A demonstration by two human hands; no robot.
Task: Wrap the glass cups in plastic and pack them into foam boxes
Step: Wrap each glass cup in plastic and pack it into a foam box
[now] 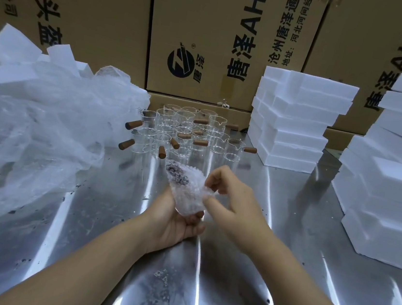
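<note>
A glass cup wrapped in bubble plastic [185,188] is held above the steel table, its brown wooden handle showing dimly through the wrap at the top left. My left hand [176,222] cups it from below with fingers curled round it. My right hand [232,196] pinches the wrap's loose edge on the right side. Behind them stand several bare glass cups [185,130] with brown wooden handles. White foam boxes [295,118] are stacked at the right.
A big heap of clear plastic wrap [47,118] covers the left of the steel table [99,228], with foam pieces [12,48] behind it. A second foam stack [394,176] stands at the far right. Cardboard cartons [210,26] wall off the back.
</note>
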